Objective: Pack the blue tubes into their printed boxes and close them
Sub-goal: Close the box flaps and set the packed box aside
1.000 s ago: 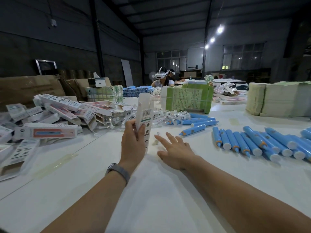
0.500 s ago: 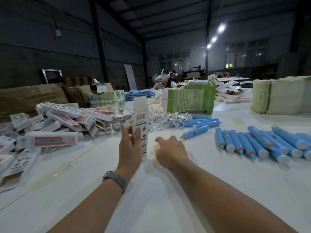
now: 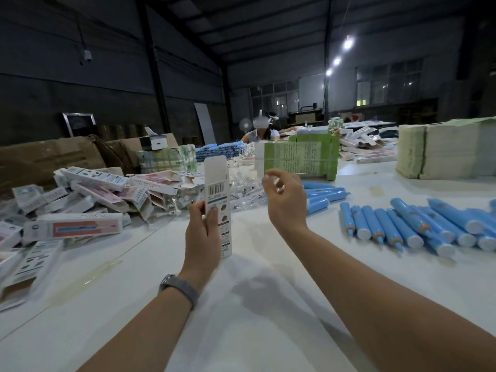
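- A dim warehouse hall with dark walls, a dark pitched roof on steel posts, three bright ceiling lamps point(image 3: 348, 44) and a bank of windows point(image 3: 273, 99) at the far end.
- A long white table point(image 3: 257, 304) fills the foreground and runs back into the room; its top is glossy and carries the shadow of the arms.
- On the table's left side lies a loose heap of printed boxes point(image 3: 88, 200) (white with pink and red panels), and behind it sit brown cardboard cartons point(image 3: 48, 159).
- Further back stand a green-printed bundle point(image 3: 300, 158) bound with bands and, at the right edge, a tall pale stack of sheets point(image 3: 451, 149).
- A second person wearing a white headset point(image 3: 261, 122) sits at the far end of the table.
- The left hand point(image 3: 202, 237), a grey band on its wrist, grips one printed box point(image 3: 217, 194) upright, fingers curled round its lower half, its top flap standing open and a barcode facing the camera.
- The right hand point(image 3: 284, 202) is raised just beside the box's top, fingers loosely curled; whether it pinches some small thing I cannot tell, as the fingertips are blurred.
- The blue tubes point(image 3: 402, 224) lie in a row on the table to the right, well apart from both hands, with a few more point(image 3: 322, 194) just behind the right hand.
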A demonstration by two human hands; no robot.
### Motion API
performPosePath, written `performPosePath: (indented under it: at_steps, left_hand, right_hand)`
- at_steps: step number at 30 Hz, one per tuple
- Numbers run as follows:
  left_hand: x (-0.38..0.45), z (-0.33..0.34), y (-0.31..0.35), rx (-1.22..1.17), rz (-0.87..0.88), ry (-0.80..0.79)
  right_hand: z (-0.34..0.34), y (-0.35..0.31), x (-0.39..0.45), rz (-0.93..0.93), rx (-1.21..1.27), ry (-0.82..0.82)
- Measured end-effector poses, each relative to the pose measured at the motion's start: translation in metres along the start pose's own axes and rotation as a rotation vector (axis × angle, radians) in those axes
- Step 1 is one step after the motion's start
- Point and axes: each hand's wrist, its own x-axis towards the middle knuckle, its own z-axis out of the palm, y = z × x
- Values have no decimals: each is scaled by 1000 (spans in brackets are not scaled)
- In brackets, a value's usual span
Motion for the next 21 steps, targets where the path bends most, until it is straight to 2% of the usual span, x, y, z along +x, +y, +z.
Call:
performPosePath:
  at_steps: [5,8,10,14,21]
  left_hand:
    - [0,0,-2,12,-25,0]
    - [-3,0,2,17,-1,-25]
    - [-5,0,4,30,41,-66]
    - [-6,1,8,48,87,-101]
    - [-4,0,12,60,85,-105]
  right_hand:
    - [-12,-62,15,-116,254,99]
    - [-14,-85,11,-209,301,99]
    - [-12,-92,3,-279,236,57]
    - [-10,-82,-5,-456,-90,-18]
    - [-8,-69,-1,-470,-193,-54]
